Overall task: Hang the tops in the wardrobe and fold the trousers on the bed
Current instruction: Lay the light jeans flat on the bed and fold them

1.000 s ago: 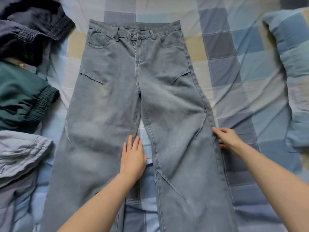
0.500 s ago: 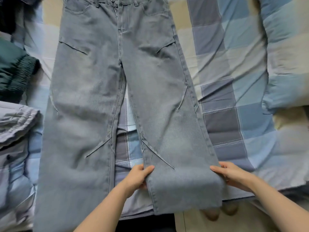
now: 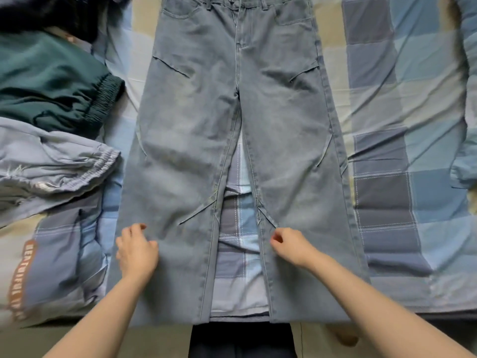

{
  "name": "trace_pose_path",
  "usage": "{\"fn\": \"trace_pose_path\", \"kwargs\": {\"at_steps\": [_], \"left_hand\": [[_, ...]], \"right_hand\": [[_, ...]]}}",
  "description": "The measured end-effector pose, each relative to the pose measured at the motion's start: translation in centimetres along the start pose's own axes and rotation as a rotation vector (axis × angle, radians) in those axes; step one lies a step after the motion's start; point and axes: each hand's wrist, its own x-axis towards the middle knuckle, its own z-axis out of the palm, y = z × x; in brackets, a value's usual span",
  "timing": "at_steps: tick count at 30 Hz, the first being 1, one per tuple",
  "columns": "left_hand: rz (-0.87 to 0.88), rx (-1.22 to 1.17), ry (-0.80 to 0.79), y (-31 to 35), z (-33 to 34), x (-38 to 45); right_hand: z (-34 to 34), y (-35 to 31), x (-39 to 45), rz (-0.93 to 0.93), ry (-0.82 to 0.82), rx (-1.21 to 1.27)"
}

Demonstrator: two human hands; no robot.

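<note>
Light blue jeans (image 3: pixel 232 125) lie flat and face up on the checked bed sheet (image 3: pixel 387 99), waistband far from me, both legs reaching the near bed edge. My left hand (image 3: pixel 136 251) is over the outer edge of the left trouser leg, fingers loosely curled, slightly blurred. Over the inner seam of the right trouser leg is my right hand (image 3: pixel 291 244), its fingers curled too. No fold of denim shows in either hand. A strip of sheet shows between the two legs.
Dark green trousers (image 3: pixel 51 81), light grey-blue trousers (image 3: pixel 51 164) and a black garment (image 3: pixel 51 14) lie piled at the left. A checked pillow (image 3: pixel 467 99) lies at the right. The bed's near edge and the floor run along the bottom.
Both hands let go of the right leg's hem. My left hand moved left to the left leg's outer edge, my right hand moved left to the right leg's inner seam.
</note>
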Motion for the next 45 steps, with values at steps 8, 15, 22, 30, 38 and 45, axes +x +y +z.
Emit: {"fn": "trace_pose_path", "kwargs": {"at_steps": [8, 15, 22, 30, 38, 45], "left_hand": [[-0.275, -0.284, -0.176, -8.0, -1.0, 5.1], [-0.25, -0.506, -0.766, -12.7, -2.8, 3.1], [-0.344, -0.597, -1.0, -18.5, -4.3, 0.5], [-0.162, 0.483, -0.659, -16.2, -1.5, -1.4], [0.45, 0.146, -0.386, 0.0, 0.1, -1.0], [0.81, 0.274, -0.464, 14.5, 4.5, -1.0]], "right_hand": [[6.9, -10.9, 4.2, 0.186, -0.142, 0.834], [11.4, -11.4, 1.2, 0.16, -0.465, 0.845], [13.7, -8.9, -1.9, 0.209, -0.557, 0.932], [11.0, -6.0, 0.2, 0.04, -0.319, -0.186], [-4.4, -1.4, 5.5, 0.108, 0.375, 0.053], [-13.5, 4.6, 8.5, 0.446, 0.745, 0.19]]}}
